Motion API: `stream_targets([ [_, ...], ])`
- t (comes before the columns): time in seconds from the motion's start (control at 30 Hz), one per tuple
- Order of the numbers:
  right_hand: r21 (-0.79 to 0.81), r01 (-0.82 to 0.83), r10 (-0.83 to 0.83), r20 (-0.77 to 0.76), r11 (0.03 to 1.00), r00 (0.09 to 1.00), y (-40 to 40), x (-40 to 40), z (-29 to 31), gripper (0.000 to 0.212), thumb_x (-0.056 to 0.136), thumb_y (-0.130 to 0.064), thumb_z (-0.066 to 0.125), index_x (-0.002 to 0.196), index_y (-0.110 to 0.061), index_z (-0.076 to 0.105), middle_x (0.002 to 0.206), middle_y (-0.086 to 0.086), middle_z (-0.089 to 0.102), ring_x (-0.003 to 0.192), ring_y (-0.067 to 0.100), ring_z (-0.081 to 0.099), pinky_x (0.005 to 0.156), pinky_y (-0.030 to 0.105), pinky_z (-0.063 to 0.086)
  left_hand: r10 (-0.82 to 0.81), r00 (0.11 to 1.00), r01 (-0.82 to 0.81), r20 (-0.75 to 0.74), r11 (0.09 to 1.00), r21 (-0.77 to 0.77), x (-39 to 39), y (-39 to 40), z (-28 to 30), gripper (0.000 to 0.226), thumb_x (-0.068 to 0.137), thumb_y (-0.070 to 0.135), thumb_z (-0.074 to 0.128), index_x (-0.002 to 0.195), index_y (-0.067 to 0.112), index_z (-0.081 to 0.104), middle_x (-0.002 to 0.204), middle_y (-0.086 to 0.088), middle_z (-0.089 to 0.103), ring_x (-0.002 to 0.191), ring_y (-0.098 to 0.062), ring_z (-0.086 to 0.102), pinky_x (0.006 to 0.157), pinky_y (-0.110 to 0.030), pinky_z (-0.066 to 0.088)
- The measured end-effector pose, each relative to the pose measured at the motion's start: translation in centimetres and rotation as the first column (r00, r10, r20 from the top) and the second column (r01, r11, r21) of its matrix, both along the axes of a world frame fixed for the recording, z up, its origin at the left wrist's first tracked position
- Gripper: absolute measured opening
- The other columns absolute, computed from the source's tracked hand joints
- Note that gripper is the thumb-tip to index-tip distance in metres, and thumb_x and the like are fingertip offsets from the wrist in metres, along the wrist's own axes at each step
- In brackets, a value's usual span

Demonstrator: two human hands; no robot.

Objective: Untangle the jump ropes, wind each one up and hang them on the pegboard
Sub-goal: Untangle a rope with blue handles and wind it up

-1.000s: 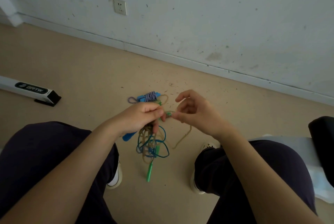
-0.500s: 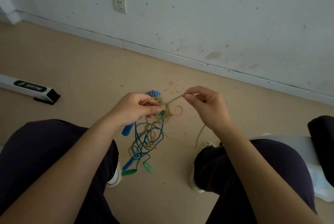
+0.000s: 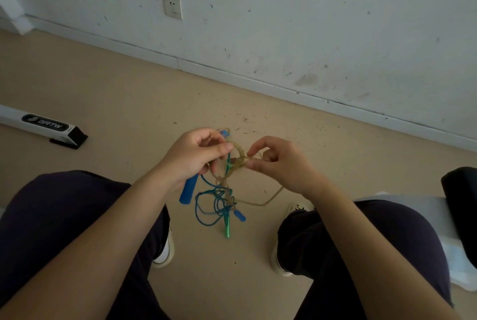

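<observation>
A tangle of jump ropes hangs between my knees above the floor: a blue-green cord, a tan cord and a bit of striped rope. My left hand grips the top of the tangle, with a blue handle sticking down below it. My right hand pinches a loop of the tan cord between thumb and forefinger, close to the left hand. The tan cord's loose length sags under my right wrist. A green handle and a small blue handle dangle at the bottom. No pegboard is in view.
I sit facing a scuffed white wall with a socket. A white bar with a black end cap lies on the beige floor at left. A dark object on white sheeting sits at right. My shoes flank the tangle.
My right hand has come back in from the upper right and now pinches the tan loop close to my left hand. The hanging handles have swung and settled lower.
</observation>
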State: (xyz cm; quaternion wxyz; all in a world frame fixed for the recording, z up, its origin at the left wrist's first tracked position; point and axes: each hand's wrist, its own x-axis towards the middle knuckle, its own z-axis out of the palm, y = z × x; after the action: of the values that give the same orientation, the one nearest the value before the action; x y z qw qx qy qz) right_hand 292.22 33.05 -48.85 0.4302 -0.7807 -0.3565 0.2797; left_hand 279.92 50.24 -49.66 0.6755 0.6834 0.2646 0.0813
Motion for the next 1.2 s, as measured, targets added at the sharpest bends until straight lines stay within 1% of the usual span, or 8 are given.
stream_targets([
  [0.2, 0.077, 0.111, -0.111, 0.003, 0.991, 0.994, -0.8, 1.3, 0.0, 0.012, 0.091, -0.026, 0.069, 0.082, -0.03, 0.074, 0.043, -0.012, 0.036, 0.044, 0.01, 0.025, 0.047, 0.023, 0.023, 0.096, 0.995, -0.096, -0.013, 0.994, 0.053, -0.1, 0.6, -0.1, 0.012, 0.084, 0.022, 0.078, 0.086, 0.013, 0.07, 0.07, 0.002, 0.065, 0.062, -0.01, 0.058, 0.047, -0.021, 0.037],
  [0.37, 0.031, 0.087, -0.088, 0.038, 0.996, 0.995, -0.5, 0.8, -0.2, 0.018, 0.094, -0.013, 0.062, 0.084, -0.024, 0.072, 0.062, -0.005, 0.061, 0.058, 0.012, 0.057, 0.062, 0.031, 0.05, 0.013, 0.997, -0.008, -0.081, 0.998, 0.059, -0.1, 0.1, -0.2, 0.017, 0.088, 0.026, 0.074, 0.078, 0.015, 0.065, 0.062, -0.002, 0.065, 0.063, -0.017, 0.058, 0.05, -0.024, 0.036],
  [0.47, 0.026, 0.126, -0.128, 0.084, 0.992, 0.988, -0.5, 0.8, 0.3, 0.015, 0.093, -0.016, 0.063, 0.084, -0.021, 0.073, 0.061, -0.012, 0.055, 0.054, 0.002, 0.047, 0.057, 0.021, 0.04, 0.096, 0.989, -0.08, -0.114, 0.988, 0.133, 0.0, 0.2, -0.3, 0.016, 0.09, 0.027, 0.072, 0.082, 0.014, 0.067, 0.06, 0.0, 0.065, 0.058, -0.013, 0.054, 0.052, -0.025, 0.037],
  [0.6, 0.009, 0.135, -0.136, 0.077, 0.991, 0.988, -0.8, 0.9, 1.0, 0.01, 0.087, -0.026, 0.073, 0.081, -0.019, 0.073, 0.045, -0.014, 0.037, 0.045, 0.005, 0.03, 0.047, 0.019, 0.027, 0.201, 0.978, -0.193, -0.048, 0.971, 0.141, 0.2, 0.4, -0.3, 0.011, 0.086, 0.016, 0.076, 0.092, 0.009, 0.071, 0.071, 0.0, 0.066, 0.048, 0.004, 0.055, 0.045, -0.007, 0.037],
  [0.77, -0.034, 0.028, -0.028, 0.022, 0.999, 0.999, -0.7, 0.2, 0.8, 0.011, 0.091, -0.023, 0.069, 0.082, -0.019, 0.075, 0.037, -0.013, 0.039, 0.042, 0.007, 0.023, 0.044, 0.019, 0.023, 0.084, 0.996, -0.086, 0.015, 0.977, 0.196, 0.1, 0.4, -0.4, 0.015, 0.081, 0.016, 0.08, 0.095, 0.017, 0.075, 0.081, 0.011, 0.067, 0.07, 0.004, 0.058, 0.063, -0.01, 0.043],
  [0.87, -0.003, 0.066, -0.066, 0.016, 0.998, 0.998, -0.4, -0.1, 0.6, 0.018, 0.096, -0.018, 0.062, 0.078, -0.016, 0.068, 0.044, -0.014, 0.052, 0.044, 0.005, 0.04, 0.048, 0.017, 0.036, 0.018, 1.0, -0.011, -0.019, 0.951, 0.309, 0.0, 0.4, -0.4, 0.021, 0.08, 0.027, 0.082, 0.099, 0.026, 0.076, 0.093, 0.008, 0.071, 0.085, -0.007, 0.057, 0.073, -0.015, 0.043],
  [0.97, 0.069, 0.086, -0.084, -0.033, 0.994, 0.996, 0.0, -0.4, 0.1, 0.028, 0.099, -0.019, 0.056, 0.074, -0.011, 0.064, 0.061, -0.007, 0.063, 0.061, 0.014, 0.06, 0.063, 0.031, 0.053, -0.107, 0.992, 0.121, -0.071, 0.966, 0.229, -0.1, 0.0, -0.5, 0.027, 0.068, 0.04, 0.087, 0.09, 0.029, 0.076, 0.085, 0.009, 0.071, 0.081, -0.004, 0.062, 0.077, -0.02, 0.047],
  [1.2, 0.266, 0.106, -0.022, -0.301, 0.958, 0.953, 0.1, -0.4, 0.2, 0.029, 0.101, -0.02, 0.051, 0.08, -0.003, 0.062, 0.078, 0.012, 0.07, 0.072, 0.025, 0.068, 0.069, 0.036, 0.057, -0.205, 0.977, 0.213, -0.064, 0.964, 0.159, 0.2, -1.3, -1.1, 0.025, 0.08, 0.033, 0.08, 0.101, 0.023, 0.072, 0.096, 0.004, 0.075, 0.095, -0.005, 0.069, 0.088, -0.022, 0.05],
])
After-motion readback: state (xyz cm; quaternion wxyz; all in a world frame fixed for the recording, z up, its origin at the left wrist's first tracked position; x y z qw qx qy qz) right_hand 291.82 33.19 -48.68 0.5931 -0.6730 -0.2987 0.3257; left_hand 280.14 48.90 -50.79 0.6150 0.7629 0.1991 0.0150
